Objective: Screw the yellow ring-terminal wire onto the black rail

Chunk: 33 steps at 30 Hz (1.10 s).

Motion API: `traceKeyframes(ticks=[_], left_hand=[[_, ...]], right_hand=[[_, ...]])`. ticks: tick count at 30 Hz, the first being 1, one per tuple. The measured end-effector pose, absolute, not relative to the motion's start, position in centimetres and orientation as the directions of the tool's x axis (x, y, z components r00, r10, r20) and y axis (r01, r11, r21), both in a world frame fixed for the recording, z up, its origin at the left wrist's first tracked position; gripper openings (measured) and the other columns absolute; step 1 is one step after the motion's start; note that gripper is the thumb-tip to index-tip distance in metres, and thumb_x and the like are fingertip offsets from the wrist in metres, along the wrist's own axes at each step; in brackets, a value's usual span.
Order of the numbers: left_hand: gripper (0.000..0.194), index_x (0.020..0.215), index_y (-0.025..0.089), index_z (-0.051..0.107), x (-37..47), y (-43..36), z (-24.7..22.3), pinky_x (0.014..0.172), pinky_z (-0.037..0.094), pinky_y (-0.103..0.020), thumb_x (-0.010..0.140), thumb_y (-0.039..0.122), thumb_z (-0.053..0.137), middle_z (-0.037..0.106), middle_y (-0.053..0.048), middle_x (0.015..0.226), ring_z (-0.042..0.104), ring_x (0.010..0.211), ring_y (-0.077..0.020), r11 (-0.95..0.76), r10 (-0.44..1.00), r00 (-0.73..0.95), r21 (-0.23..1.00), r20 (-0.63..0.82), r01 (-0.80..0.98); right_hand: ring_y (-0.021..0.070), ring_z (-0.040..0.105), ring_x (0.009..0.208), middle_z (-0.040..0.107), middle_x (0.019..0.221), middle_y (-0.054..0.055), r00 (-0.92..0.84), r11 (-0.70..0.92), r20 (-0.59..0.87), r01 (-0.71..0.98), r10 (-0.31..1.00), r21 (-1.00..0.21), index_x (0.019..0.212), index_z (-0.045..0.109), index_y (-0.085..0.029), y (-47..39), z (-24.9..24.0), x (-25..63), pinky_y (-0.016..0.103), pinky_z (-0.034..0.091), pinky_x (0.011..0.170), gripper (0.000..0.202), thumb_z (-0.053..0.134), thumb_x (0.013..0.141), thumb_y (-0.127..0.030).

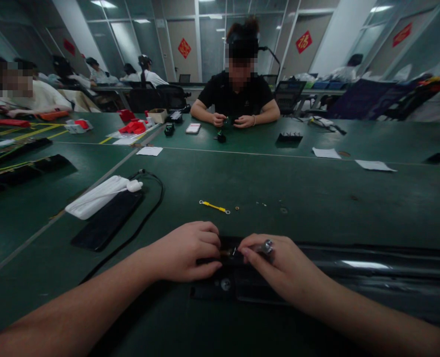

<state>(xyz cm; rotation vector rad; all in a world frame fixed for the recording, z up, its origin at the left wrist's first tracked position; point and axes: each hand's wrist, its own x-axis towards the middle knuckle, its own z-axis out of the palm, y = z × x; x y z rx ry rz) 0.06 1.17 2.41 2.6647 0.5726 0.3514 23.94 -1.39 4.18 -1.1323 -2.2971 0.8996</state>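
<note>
A long black glossy part lies across the front of the table, its end between my hands. My left hand is closed, with bent fingers at that end beside a small metal fitting. What its fingertips press on is partly hidden. In my right hand, thumb and forefinger are pinched at the fitting, and a silver metal tool with a rounded end sticks out of the grip. A short yellow wire with ring terminals lies beyond my hands, beside a small brass-coloured nut.
On the left lie a black phone, a white power bank and a black cable. Across the table a person in black handles small parts. Paper slips and a black block lie farther off.
</note>
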Motion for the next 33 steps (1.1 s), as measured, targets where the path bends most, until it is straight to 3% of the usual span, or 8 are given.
traceKeyframes(ticks=[21, 33], left_hand=[[0.013, 0.09, 0.015, 0.069, 0.09, 1.14, 2.41, 0.089, 0.047, -0.038, 0.089, 0.022, 0.058, 0.068, -0.007, 0.086, 0.058, 0.095, -0.0234, -0.845, 0.436, 0.881, 0.421, 0.185, 0.33], [0.014, 0.088, 0.015, 0.07, 0.11, 1.12, 2.42, 0.088, 0.047, -0.039, 0.089, 0.022, 0.058, 0.068, -0.007, 0.086, 0.058, 0.095, -0.0234, -0.849, 0.434, 0.877, 0.417, 0.205, 0.323]], right_hand=[[0.0152, 0.063, 0.075, 0.067, 0.08, 0.001, -0.59, 0.458, 0.068, 0.542, 0.804, -0.705, 0.088, 0.064, -0.02, -1.26, 4.12, 23.9, 0.028, 0.045, 0.072, 0.021, 0.045, 0.096, -0.024], [0.0163, 0.064, 0.081, 0.069, 0.088, 0.003, -0.569, 0.45, 0.09, 0.533, 0.818, -0.716, 0.092, 0.065, -0.02, -1.56, 4.07, 23.9, 0.029, 0.047, 0.075, 0.023, 0.043, 0.096, -0.023]])
